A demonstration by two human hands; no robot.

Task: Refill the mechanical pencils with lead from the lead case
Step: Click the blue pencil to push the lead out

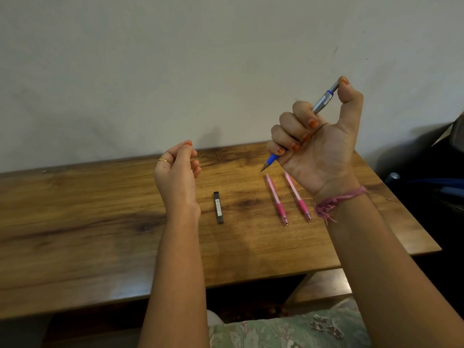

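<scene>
The left hand (177, 169) is held above the bench (88, 222), fingers loosely curled, nothing visibly held. The lead case (218, 207) lies flat beside two pink pencils (277, 200). A blue pencil (323, 101) is gripped by the raised right hand (316, 139), thumb on its cap.
</scene>
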